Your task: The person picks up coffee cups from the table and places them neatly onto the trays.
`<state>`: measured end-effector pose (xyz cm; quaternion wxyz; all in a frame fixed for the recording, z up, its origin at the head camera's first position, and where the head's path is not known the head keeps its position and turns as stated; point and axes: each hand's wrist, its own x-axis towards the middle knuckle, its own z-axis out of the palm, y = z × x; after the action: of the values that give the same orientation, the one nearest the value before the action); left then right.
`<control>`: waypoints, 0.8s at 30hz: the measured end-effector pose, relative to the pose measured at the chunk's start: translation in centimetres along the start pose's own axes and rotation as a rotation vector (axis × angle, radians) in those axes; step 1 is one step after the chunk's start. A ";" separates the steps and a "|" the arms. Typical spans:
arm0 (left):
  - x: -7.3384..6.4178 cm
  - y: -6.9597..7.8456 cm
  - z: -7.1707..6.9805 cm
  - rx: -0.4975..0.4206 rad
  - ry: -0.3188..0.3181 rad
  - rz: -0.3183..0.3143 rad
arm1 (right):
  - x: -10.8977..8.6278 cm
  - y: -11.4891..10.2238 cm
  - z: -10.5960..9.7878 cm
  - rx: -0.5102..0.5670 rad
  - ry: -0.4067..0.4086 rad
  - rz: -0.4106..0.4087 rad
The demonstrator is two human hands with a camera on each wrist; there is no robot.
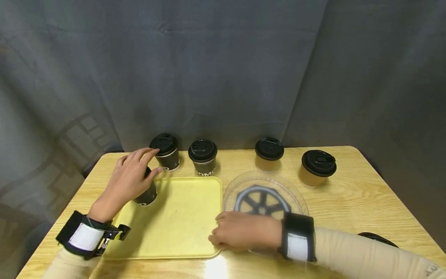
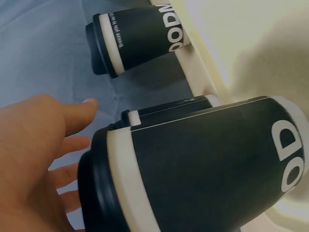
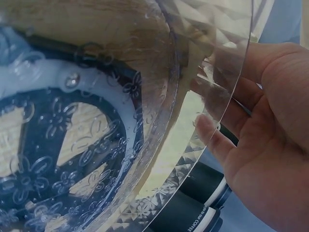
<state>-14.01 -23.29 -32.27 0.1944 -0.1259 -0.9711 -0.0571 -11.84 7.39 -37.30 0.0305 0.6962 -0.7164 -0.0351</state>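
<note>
My left hand (image 1: pixel 129 178) is over a black lidded paper coffee cup (image 1: pixel 147 197) at the tray's far left corner. In the left wrist view its fingers are spread beside the cup's lid (image 2: pixel 99 188), not closed round it. My right hand (image 1: pixel 240 231) is at the right edge of the yellow tray (image 1: pixel 181 228). It pinches the rim of a clear round plastic dish (image 3: pixel 164 193), with some fingers seen through the plastic. A dark spoked wheel shape (image 1: pixel 262 205) shows through the dish.
Two more black lidded cups, one on the left (image 1: pixel 169 159) and one beside it (image 1: pixel 204 162), stand behind the tray. Two brown cups with black lids (image 1: pixel 268 163) (image 1: pixel 313 176) stand behind and right of the dish. A black object (image 1: pixel 378 238) lies partly behind the right sleeve.
</note>
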 end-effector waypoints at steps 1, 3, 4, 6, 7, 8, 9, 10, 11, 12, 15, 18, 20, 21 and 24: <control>0.1 -0.1 0.1 -0.001 -0.003 0.000 | 0.0 0.0 0.0 0.003 0.000 0.000; 0.2 -0.2 0.3 -0.003 -0.009 0.007 | 0.1 0.0 -0.1 0.014 -0.006 0.001; 0.2 -0.3 0.4 -0.006 -0.012 0.011 | 0.1 0.0 -0.1 0.019 -0.011 0.003; 0.4 -0.4 0.5 -0.007 -0.013 0.021 | 0.2 0.0 -0.1 0.028 -0.020 0.007; 0.5 -0.4 0.5 -0.009 -0.012 0.026 | 0.3 0.0 -0.1 0.030 -0.024 0.010; 0.6 -0.5 0.6 -0.012 -0.010 0.030 | 0.3 0.0 -0.1 0.029 -0.028 0.012; 0.7 -0.5 0.6 -0.014 -0.009 0.031 | 0.3 0.0 -0.1 0.025 -0.031 0.013; 0.9 -0.5 0.6 -0.014 -0.007 0.033 | 0.4 0.0 0.0 0.023 -0.033 0.014; 1.0 -0.6 0.6 -0.013 -0.007 0.034 | 0.4 0.1 0.0 0.023 -0.034 0.014; 1.1 -0.6 0.6 -0.013 -0.009 0.034 | 0.4 0.1 0.0 0.019 -0.035 0.013; 1.5 -0.8 0.4 -0.012 -0.017 0.033 | 0.5 0.1 0.0 0.014 -0.036 0.014; 2.1 -1.0 0.5 -0.014 -0.023 0.036 | 0.5 0.2 0.0 0.010 -0.034 0.018; 2.4 -1.2 0.6 -0.016 -0.028 0.036 | 0.5 0.2 -0.1 0.018 -0.032 0.021; 2.6 -1.3 0.6 -0.018 -0.030 0.035 | 0.6 0.2 -0.1 0.022 -0.030 0.020; 3.1 -1.5 0.7 -0.024 -0.019 0.040 | 0.7 0.3 0.0 0.028 -0.026 0.017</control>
<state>-17.42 -23.90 -31.81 0.1845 -0.1482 -0.9695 -0.0635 -12.12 6.69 -37.26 0.0116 0.6897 -0.7232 -0.0339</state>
